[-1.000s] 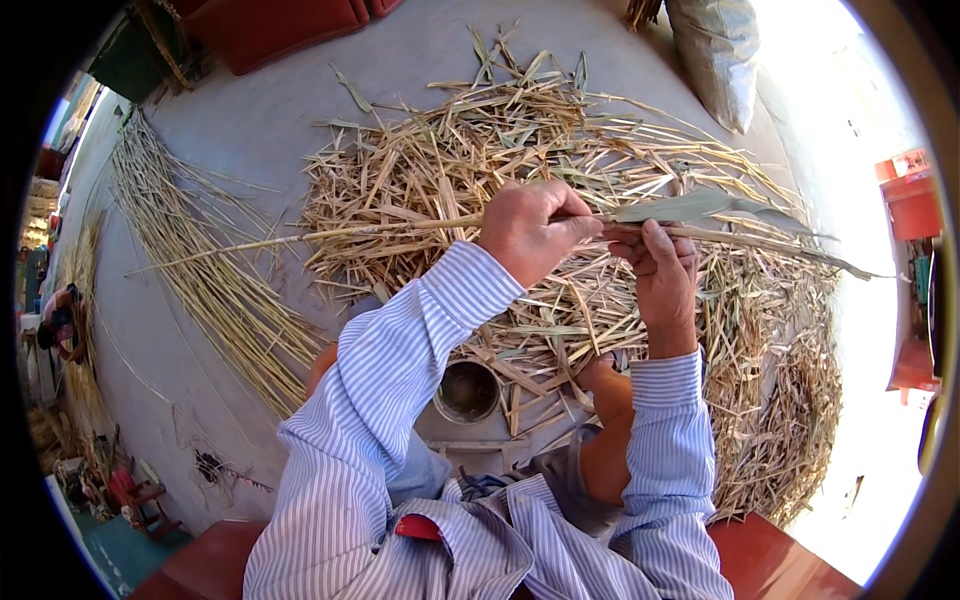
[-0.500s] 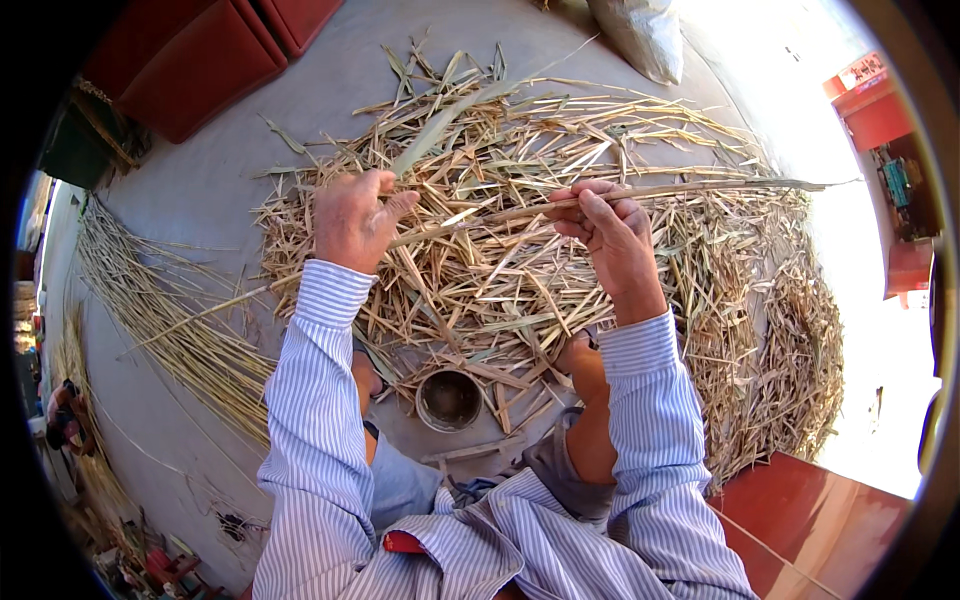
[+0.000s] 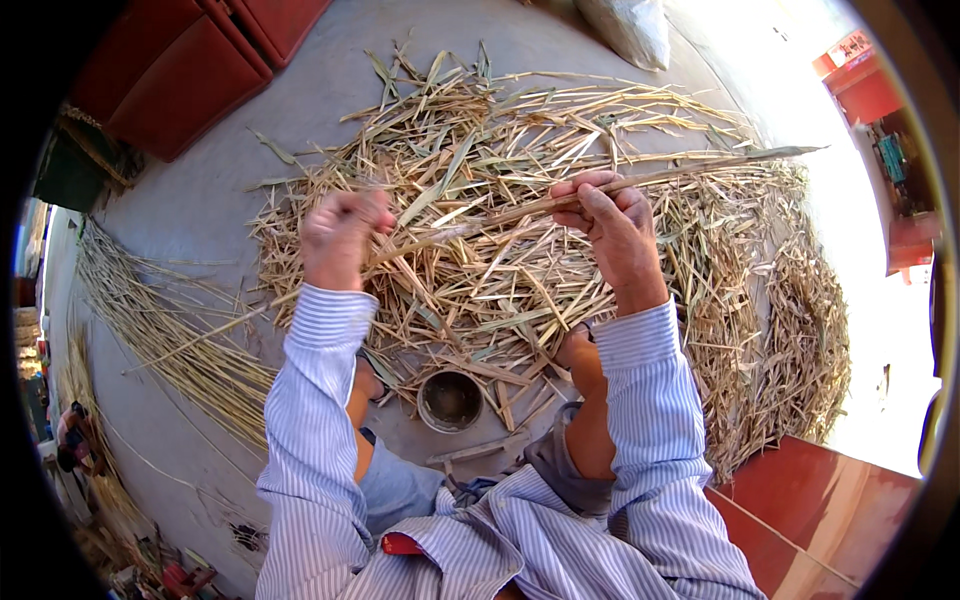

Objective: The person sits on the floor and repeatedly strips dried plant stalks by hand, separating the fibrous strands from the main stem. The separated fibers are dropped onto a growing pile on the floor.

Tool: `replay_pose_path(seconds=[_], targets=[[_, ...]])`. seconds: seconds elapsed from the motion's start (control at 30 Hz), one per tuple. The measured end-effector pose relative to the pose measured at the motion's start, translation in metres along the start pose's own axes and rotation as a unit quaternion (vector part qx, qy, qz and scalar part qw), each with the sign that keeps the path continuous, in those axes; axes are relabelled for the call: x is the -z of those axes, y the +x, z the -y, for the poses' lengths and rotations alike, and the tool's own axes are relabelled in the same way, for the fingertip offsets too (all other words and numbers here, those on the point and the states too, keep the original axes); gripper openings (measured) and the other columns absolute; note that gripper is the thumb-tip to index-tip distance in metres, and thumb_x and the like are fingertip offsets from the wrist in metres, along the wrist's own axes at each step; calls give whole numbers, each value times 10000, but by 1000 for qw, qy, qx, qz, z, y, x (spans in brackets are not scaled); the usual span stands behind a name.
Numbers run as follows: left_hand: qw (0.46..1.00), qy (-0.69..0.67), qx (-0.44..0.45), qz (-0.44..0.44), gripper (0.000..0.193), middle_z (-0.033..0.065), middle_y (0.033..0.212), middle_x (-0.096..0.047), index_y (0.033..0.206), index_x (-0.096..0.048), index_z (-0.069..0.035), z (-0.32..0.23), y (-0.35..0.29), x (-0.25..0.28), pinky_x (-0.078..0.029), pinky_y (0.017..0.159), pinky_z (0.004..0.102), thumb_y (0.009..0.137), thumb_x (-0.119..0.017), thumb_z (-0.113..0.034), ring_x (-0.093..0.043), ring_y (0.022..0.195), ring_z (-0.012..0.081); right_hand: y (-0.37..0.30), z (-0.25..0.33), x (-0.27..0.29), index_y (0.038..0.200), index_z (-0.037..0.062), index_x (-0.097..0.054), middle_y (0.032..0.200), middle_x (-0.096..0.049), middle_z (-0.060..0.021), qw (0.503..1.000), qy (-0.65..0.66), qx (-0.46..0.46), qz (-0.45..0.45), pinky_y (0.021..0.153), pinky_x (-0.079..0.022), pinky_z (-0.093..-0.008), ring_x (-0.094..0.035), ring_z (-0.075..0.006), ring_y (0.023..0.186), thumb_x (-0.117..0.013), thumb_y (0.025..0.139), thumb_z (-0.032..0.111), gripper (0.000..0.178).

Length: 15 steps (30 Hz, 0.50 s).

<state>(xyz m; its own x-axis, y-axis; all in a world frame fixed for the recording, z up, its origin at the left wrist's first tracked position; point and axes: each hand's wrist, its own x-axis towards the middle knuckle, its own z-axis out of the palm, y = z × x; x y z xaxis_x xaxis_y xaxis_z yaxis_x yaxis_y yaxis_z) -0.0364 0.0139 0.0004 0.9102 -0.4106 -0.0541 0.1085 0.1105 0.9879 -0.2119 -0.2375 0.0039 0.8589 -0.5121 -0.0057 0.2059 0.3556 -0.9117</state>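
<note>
A long dry cane stalk [image 3: 470, 228] runs slantwise across the middle, from the lower left up to a leafy tip at the upper right. My right hand [image 3: 615, 225] is closed on it, pinching it between thumb and fingers. My left hand [image 3: 340, 238] is over the stalk's left part; its fingers are smeared by motion, so their grip cannot be made out. A pale green leaf strip [image 3: 440, 190] lies on the heap just right of my left hand. Beneath both hands spreads a wide heap of dry leaves and husks [image 3: 500, 290].
A round metal tin [image 3: 449, 401] stands between my feet. Long thin stalks [image 3: 190, 340] lie bundled at left. Red seats [image 3: 190, 80] are at the upper left, a pale sack [image 3: 630, 30] at the top, a red panel [image 3: 800, 500] at the lower right.
The leaf strip has left my left hand and now lies on the heap. My left hand has moved slightly left and down. The stalk's tip has tilted upward in my right hand.
</note>
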Motion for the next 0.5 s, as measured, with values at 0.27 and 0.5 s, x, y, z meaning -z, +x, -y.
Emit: replay_pose_path(seconds=[0.27,0.5], targets=[[773,509,-373,-65,304,64,739,-658,942,-633,-26,-17,19,38,-486,624,296,850,-734,-298,-608,634,172,-1,2,13,1046,10,-604,984,-700,-140,995,-35,-48,-78,704,-589,-270,-704,-195,846,-596,964,210,216],[838,435,-271,187,297,91,768,-674,884,-702,-42,-10,-5,9,-459,724,396,763,-775,-303,-628,736,270,6,0,1,987,-3,-592,918,-701,-140,987,-35,-47,-151,638,-583,-234,-705,-188,778,-602,963,233,238]])
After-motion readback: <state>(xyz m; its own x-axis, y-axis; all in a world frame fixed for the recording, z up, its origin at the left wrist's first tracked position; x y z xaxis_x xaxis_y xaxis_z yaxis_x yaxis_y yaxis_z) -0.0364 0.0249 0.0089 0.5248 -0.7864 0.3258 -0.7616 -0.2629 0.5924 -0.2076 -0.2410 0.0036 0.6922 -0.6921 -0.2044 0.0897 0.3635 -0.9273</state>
